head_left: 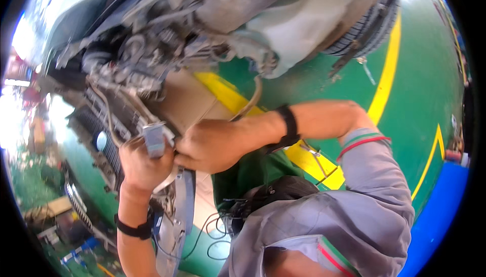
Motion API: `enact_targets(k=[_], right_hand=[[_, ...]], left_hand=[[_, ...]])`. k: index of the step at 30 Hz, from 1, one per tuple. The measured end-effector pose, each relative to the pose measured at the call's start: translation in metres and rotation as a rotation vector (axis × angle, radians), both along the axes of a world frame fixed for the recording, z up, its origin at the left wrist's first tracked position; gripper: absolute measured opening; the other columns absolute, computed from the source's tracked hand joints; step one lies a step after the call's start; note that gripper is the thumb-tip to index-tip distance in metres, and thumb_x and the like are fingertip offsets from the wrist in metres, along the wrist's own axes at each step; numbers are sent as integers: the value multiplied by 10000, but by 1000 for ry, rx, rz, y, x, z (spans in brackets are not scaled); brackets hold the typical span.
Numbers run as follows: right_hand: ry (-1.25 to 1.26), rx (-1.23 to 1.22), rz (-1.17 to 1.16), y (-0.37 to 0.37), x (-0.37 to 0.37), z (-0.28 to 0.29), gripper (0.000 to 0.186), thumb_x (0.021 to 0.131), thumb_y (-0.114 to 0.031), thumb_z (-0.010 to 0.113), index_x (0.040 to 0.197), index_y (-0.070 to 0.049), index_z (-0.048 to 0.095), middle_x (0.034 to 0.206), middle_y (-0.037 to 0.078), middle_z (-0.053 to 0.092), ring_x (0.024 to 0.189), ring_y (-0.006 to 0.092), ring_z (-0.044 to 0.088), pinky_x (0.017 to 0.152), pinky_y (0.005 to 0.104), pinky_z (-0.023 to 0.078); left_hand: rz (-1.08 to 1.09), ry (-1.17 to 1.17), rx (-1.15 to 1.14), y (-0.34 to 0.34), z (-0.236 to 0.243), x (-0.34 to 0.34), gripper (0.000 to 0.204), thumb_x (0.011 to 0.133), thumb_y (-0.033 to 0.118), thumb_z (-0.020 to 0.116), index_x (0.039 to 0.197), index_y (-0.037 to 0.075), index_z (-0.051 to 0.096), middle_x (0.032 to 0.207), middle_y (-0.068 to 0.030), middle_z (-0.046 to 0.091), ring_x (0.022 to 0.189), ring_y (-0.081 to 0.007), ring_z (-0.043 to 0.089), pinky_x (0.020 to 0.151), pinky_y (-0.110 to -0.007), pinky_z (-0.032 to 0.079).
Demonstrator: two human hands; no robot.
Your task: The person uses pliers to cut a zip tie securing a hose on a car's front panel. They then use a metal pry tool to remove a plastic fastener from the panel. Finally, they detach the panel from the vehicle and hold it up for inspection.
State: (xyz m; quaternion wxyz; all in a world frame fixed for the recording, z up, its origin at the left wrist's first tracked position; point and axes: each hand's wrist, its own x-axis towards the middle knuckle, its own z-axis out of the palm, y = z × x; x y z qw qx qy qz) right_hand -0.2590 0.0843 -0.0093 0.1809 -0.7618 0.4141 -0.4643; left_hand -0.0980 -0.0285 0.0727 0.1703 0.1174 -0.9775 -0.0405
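Note:
My left hand (144, 164) is closed round a small grey rectangular piece (154, 140), whose flat face sticks up above the fingers. Pressed against it, my right hand (212, 145) is curled into a fist, knuckles up; whatever its fingers grip is hidden. Both hands are beside the car's exposed front parts (136, 49). A thin tan hose (104, 106) runs down to my left hand. Another tan hose (255, 97) hangs from the car and passes behind my right wrist. A black band circles each wrist.
A white plastic tank (298, 29) and a tyre (364, 31) are at the top. Beside the left hand stands a dark finned radiator (101, 145). Flattened cardboard (182, 97) lies on the green floor, near a tool (315, 153) on the yellow stripe. Thin black cables (215, 226) loop below.

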Motion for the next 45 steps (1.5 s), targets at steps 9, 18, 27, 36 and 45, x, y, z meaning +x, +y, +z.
enact_targets(k=[9,18,27,36,45], right_hand=[[-406,1168,592,-27,-33,14,297,1046,-266,575,887,-18,615,674,61,522,593,224,558,586,401,481],[-436,346,-141,1,1,-14,323,988,-252,600,865,38,671,802,226,690,720,354,686,681,449,525],[370,396,-180,0,-5,23,168,864,-122,615,881,-2,731,799,220,725,768,415,730,703,487,601],[-257,217,30,-5,-2,-4,349,991,-280,631,846,36,663,763,255,657,680,417,664,648,484,511],[-471,372,-4,5,4,-16,365,1032,-313,594,928,32,651,772,221,674,725,389,679,687,451,522]], left_hand=[[31,-4,51,1,-7,-8,86,724,152,739,711,94,677,633,-87,648,549,-309,644,528,-389,523],[81,40,-101,-4,-10,-23,171,750,175,735,652,112,609,592,-58,589,534,-279,623,526,-377,515],[89,-85,-171,-2,-11,-11,196,799,204,735,653,119,635,580,-46,599,532,-263,634,533,-381,520],[98,95,78,0,-1,-3,238,787,179,723,603,83,606,576,-108,585,524,-334,611,507,-415,498],[106,6,73,-11,-14,-12,174,749,195,742,635,88,667,603,-122,623,564,-347,643,527,-436,523]])
